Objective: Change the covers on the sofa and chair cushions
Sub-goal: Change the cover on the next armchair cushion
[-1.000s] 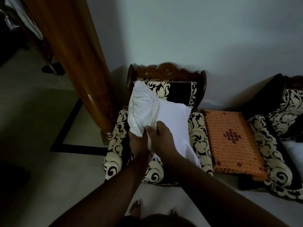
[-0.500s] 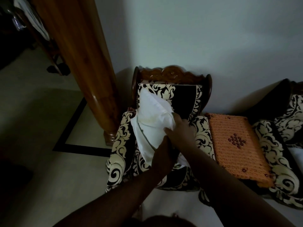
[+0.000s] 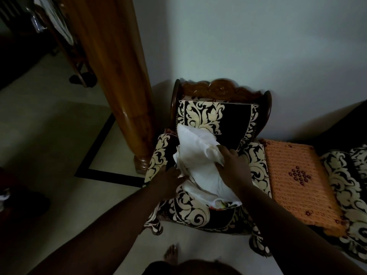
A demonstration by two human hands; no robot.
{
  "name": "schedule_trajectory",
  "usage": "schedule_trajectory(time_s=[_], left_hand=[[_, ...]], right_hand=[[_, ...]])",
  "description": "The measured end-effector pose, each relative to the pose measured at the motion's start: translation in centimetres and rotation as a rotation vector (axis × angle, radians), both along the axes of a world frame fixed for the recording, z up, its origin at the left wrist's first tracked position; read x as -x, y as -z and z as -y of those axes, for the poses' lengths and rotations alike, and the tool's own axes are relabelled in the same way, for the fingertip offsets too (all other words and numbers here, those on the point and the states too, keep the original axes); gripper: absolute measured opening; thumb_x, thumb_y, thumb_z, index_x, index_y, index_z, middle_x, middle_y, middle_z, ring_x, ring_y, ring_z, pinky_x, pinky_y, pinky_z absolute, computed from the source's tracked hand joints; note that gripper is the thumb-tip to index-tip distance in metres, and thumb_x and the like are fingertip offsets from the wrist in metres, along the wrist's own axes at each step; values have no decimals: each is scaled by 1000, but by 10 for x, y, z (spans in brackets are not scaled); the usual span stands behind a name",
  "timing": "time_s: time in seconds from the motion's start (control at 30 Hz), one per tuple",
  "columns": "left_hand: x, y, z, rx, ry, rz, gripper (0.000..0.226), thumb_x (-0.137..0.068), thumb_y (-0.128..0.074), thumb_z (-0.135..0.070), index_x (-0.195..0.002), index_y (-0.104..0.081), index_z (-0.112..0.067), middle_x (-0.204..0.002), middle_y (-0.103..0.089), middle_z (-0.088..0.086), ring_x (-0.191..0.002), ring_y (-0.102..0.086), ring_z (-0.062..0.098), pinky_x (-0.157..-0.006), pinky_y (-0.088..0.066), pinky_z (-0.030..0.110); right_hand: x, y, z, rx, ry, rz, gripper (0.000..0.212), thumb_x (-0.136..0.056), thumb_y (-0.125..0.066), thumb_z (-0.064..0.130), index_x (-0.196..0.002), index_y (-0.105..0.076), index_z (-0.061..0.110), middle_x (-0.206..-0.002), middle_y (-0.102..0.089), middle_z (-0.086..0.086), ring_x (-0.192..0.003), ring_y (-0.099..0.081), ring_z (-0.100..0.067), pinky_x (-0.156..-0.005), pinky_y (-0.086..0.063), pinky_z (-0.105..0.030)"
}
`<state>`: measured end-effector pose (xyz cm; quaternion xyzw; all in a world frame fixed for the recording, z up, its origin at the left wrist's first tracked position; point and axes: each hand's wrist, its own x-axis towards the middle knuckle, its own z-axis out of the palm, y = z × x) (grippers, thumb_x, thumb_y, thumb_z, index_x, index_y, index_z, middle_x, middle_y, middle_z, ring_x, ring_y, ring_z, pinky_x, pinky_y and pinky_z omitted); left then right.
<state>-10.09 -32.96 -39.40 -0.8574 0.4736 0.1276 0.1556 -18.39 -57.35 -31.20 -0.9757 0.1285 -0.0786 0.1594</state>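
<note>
A pale wall (image 3: 258,46) fills the upper right of the frame, and a thick wooden pillar (image 3: 111,62) slants down the upper left to the floor (image 3: 49,135). At centre stands an armchair (image 3: 198,213) with black-and-cream floral covers and a carved wooden back. An orange crocheted cover (image 3: 294,187) lies just right of it, beside a second patterned seat (image 3: 345,185) at the right edge. A white cushion (image 3: 198,165) lies crumpled on the armchair seat. The right hand (image 3: 232,165) grips its upper right side, fingers curled into the fabric. The left hand (image 3: 168,181) holds its lower left edge. A bare foot (image 3: 171,255) shows at bottom centre.
</note>
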Motion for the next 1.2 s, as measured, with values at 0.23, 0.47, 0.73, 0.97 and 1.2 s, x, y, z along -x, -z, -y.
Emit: schedule_trajectory(time_s=[0.23, 0.47, 0.73, 0.97, 1.2], left_hand=[[-25, -23, -17, 152, 37, 181, 45, -52, -84, -55, -87, -77, -29, -108, -67, -1, -110, -60, 26, -94, -48, 52], [-56, -33, -77, 405, -96, 269, 28, -83, -62, -56, -99, -65, -32, -109, -62, -9, -112, -56, 21, -98, -38, 47], [-69, -32, -106, 765, -394, 88, 16, -91, -69, -32, -98, -65, -18, -149, -49, 8, -144, -36, 32, -118, -24, 56], [-102, -27, -96, 746, -550, -34, 15, -92, -70, -30, -99, -66, -17, -164, -32, 5, -147, -36, 30, -120, -30, 51], [-119, -25, -68, 621, -789, -131, 20, -97, -66, -32, -113, -68, -22, -164, -30, -1, -140, -44, 21, -110, -43, 35]], right_hand=[[-22, 17, -16, 50, -70, -46, 58, -94, -62, 36, -144, -34, 35, -117, -57, -5, -80, -67, -26, -58, -56, -36], [-55, 35, -47, 248, -210, -66, 53, -94, -56, 32, -144, -38, 31, -104, -58, -3, -70, -64, -24, -50, -50, -32], [-97, 53, -82, 261, -321, -157, 52, -95, -53, 26, -142, -31, 31, -110, -55, -5, -70, -65, -24, -53, -52, -33], [-145, 63, -77, 282, -441, -126, 48, -92, -60, 28, -137, -42, 31, -105, -60, -2, -78, -66, -24, -64, -48, -34], [-203, 90, -58, 239, -577, -140, 49, -81, -72, 31, -127, -56, 26, -103, -63, -4, -98, -63, -30, -79, -54, -46]])
